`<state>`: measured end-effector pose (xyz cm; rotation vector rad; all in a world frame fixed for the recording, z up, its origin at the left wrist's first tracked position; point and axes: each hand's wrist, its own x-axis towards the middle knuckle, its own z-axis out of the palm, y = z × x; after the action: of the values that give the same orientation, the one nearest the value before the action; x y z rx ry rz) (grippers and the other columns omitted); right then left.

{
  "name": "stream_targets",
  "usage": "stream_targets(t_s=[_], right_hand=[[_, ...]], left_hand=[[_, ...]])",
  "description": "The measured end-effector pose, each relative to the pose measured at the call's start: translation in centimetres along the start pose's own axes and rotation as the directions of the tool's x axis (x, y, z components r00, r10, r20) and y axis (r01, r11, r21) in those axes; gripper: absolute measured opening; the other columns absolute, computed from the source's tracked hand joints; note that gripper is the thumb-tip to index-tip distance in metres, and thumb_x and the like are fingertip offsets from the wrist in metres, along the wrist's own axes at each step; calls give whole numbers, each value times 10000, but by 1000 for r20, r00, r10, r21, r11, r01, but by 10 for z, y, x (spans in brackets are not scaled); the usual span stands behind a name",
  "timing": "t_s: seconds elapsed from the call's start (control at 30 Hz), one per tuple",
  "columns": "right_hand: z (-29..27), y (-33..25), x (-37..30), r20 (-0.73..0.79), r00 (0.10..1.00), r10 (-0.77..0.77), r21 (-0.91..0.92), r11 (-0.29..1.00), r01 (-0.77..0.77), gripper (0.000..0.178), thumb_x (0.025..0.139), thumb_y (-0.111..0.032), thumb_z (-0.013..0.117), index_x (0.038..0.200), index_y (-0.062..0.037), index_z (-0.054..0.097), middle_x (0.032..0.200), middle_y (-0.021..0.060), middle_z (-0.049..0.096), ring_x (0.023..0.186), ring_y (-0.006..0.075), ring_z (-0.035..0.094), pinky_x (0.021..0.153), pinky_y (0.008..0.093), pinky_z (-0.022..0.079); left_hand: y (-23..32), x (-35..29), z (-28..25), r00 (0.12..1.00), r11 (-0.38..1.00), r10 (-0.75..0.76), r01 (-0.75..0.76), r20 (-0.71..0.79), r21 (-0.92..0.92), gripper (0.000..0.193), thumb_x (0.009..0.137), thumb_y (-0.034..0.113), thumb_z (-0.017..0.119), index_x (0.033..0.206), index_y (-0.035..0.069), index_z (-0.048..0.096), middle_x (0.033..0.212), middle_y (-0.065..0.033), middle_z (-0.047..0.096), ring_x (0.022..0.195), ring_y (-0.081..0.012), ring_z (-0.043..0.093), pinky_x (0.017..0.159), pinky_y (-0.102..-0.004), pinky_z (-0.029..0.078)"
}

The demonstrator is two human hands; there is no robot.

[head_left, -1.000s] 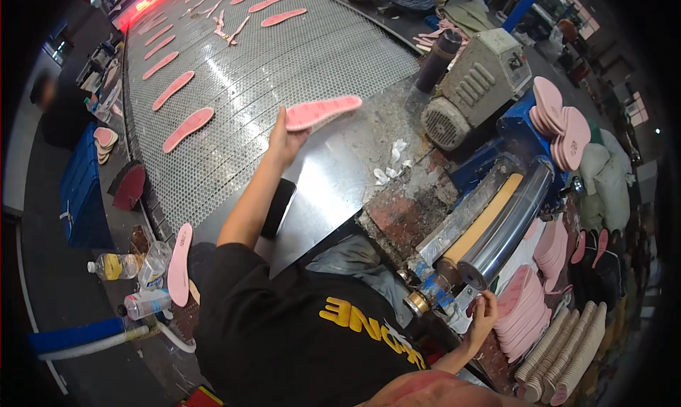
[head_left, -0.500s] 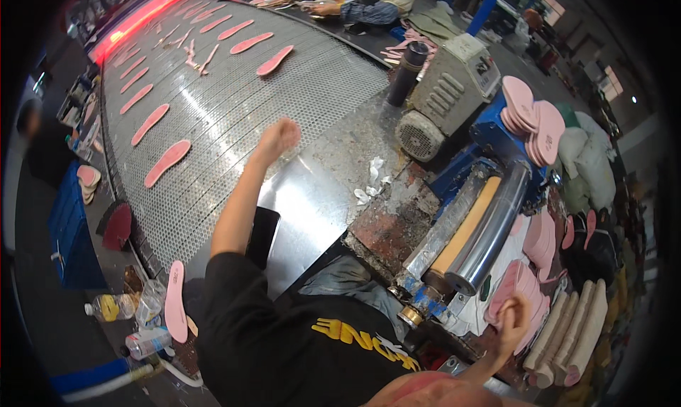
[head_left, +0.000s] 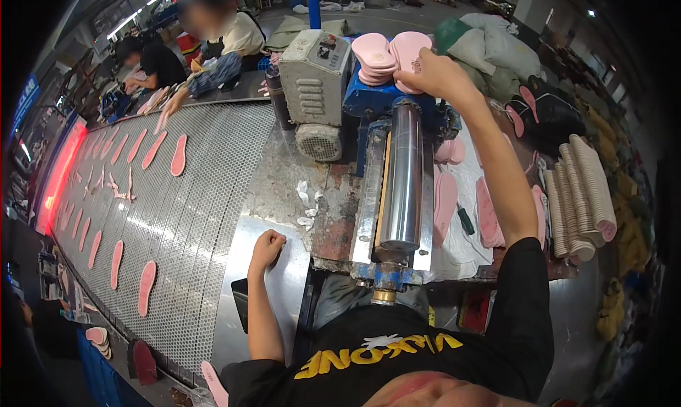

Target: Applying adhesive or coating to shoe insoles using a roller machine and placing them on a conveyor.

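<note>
My right hand [head_left: 441, 79] reaches far to the right-hand stack of pink insoles [head_left: 409, 46] on the blue machine top, thumb and fingers closed on an insole's edges. Beside it lies a second, shorter stack of pink insoles [head_left: 372, 48]. Below them is a roller machine with a shiny steel roller [head_left: 405, 180]. My left hand [head_left: 270, 249], curled into a loose fist with nothing showing in it, hovers over the smooth metal plate [head_left: 248, 254] at the conveyor's near end. Rows of pink insoles [head_left: 147, 288] lie on the mesh conveyor [head_left: 191, 229] to the left.
A grey motor housing [head_left: 312, 73] stands left of the roller. More pink insoles [head_left: 445, 201] and rows of beige stacked pieces [head_left: 585, 194] lie on the right. A black phone [head_left: 240, 304] rests beside my left forearm. A co-worker's hand [head_left: 169, 112] reaches over the conveyor's far edge.
My right hand has gone from beside the lower right insole pile up to the stack on the machine. My left hand has drawn back from above the mesh, and the view has turned right.
</note>
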<state>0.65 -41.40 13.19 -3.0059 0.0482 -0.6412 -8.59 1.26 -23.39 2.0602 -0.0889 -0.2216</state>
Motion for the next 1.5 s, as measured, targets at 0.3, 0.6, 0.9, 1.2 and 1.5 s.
stream_targets(t_s=[0.3, 0.6, 0.9, 1.2, 1.5], right_hand=[[-17, 71, -24, -410, 908, 80, 517, 841, 159, 409, 832, -291, 566, 1068, 43, 580, 825, 90, 656, 699, 160, 634, 575, 281, 493], [31, 141, -222, 14, 815, 579, 988, 117, -101, 274, 825, -122, 404, 943, 13, 611, 812, 66, 619, 648, 112, 585, 531, 237, 463], [61, 62, -266, 234, 897, 376, 970, -27, -242, 351, 968, -300, 415, 1189, -41, 495, 698, -8, 515, 425, 12, 324, 365, 160, 225], [100, 72, -299, 377, 872, 312, 914, 25, -405, 192, 950, -173, 487, 1072, -39, 549, 630, -18, 466, 410, 4, 307, 353, 157, 213], [123, 56, -296, 423, 871, 250, 871, 151, -467, 146, 923, -185, 555, 950, -42, 560, 604, -53, 406, 469, 19, 320, 411, 183, 208]], left_hand=[[-12, 10, 2, 999, 988, 41, -45, 32, 148, 240, 789, 195, 654, 746, -32, 592, 646, -67, 600, 594, -137, 545, 562, -301, 444], [161, 38, -16, 875, 897, 435, -401, 213, -186, 449, 773, 178, 702, 1171, 16, 574, 1132, -104, 610, 1055, -193, 561, 921, -317, 425], [311, 71, 8, 380, 538, 704, -837, 600, -102, 842, 632, 377, 812, 1312, 42, 447, 1337, -117, 468, 1199, -253, 474, 1007, -363, 383], [275, 69, -54, 489, 507, 590, -843, 642, 177, 801, 578, 95, 791, 1295, 39, 437, 1249, -147, 501, 1163, -318, 476, 1011, -377, 383], [73, -41, -49, 917, 658, 56, 263, 394, -706, 541, 968, 326, 418, 1397, 17, 302, 1189, -152, 540, 997, -261, 586, 850, -378, 507]])
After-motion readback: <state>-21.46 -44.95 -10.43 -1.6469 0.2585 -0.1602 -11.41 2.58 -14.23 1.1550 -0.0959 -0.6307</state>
